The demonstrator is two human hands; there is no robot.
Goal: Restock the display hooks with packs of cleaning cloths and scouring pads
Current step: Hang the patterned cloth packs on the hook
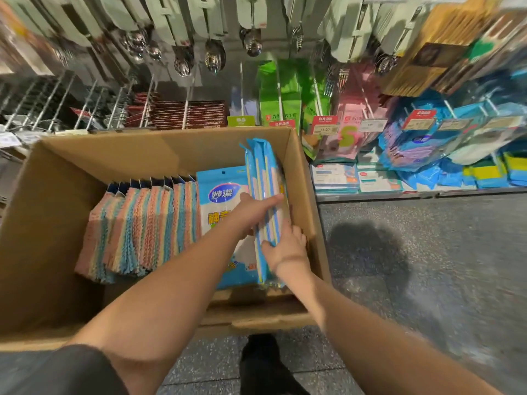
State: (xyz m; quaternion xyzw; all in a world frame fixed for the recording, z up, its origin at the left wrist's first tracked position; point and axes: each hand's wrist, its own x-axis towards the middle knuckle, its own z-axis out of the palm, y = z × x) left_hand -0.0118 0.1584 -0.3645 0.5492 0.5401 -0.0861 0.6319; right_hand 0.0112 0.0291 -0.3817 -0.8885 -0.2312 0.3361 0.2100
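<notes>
Head view, blue cloth packs (263,195) upright in cardboard box (171,146), clamped between left hand (253,208) fingers and right hand (286,248) fingers.

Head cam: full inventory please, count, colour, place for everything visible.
cardboard box: one, brown, open, centre-left on the floor
striped cloth packs: a row, exact count unclear, pink, blue and yellow, upright in the box's left half
flat cloth pack: one visible, blue and white, lying in the box beside the striped row
upright blue packs: a small stack, blue with yellow edges, on edge by the box's right wall
hanging spoons: several, silver on pale green cards, top hooks
green packs: several, green, hooks behind the box
blue packs on display: many, blue, right hooks
floor: grey speckled
left hand: fingers across the upright blue packs
right hand: holds the same stack lower down
</notes>
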